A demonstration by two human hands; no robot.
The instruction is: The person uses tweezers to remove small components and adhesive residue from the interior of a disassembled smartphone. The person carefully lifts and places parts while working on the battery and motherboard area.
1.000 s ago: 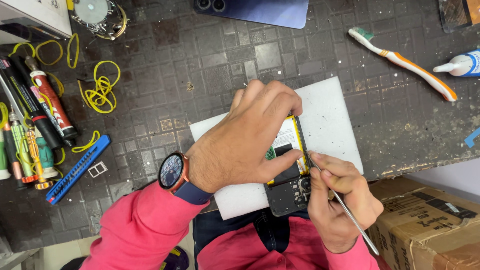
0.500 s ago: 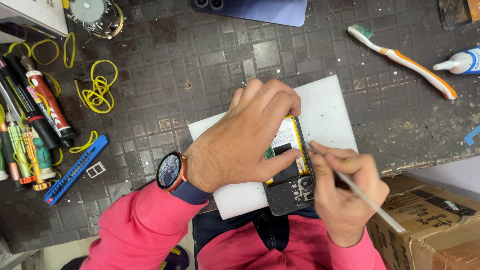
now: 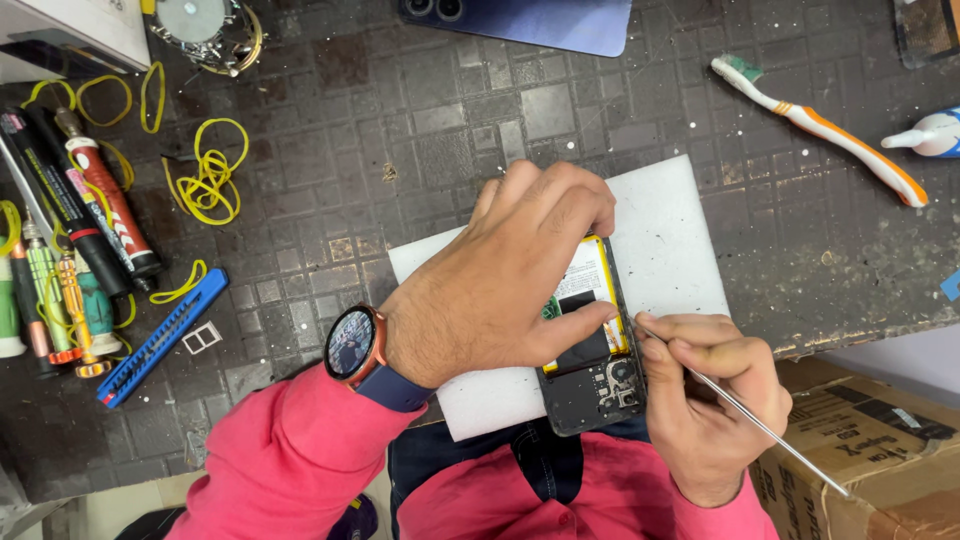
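Observation:
An opened phone (image 3: 592, 362) with a yellow-edged battery and bare circuit parts lies on a white foam pad (image 3: 668, 240). My left hand (image 3: 505, 280) presses down flat on it, the thumb across the black part below the battery. A watch with a dark strap sits on that wrist. My right hand (image 3: 712, 390) grips a thin metal tool (image 3: 745, 415) like a pen. Its tip touches the phone's right edge, and its shaft runs down to the right.
A toothbrush (image 3: 820, 128) and a small glue bottle (image 3: 925, 133) lie at the right. Yellow rubber bands (image 3: 208, 178), pens and screwdrivers (image 3: 70, 250) and a blue tool (image 3: 160, 335) crowd the left. A dark phone back (image 3: 520, 18) lies at the top. A cardboard box (image 3: 870, 450) stands below right.
My right hand has shifted slightly up along the phone's right edge and tilted the tool flatter, its tail swinging out to the right. My left hand has stayed pressed on the phone.

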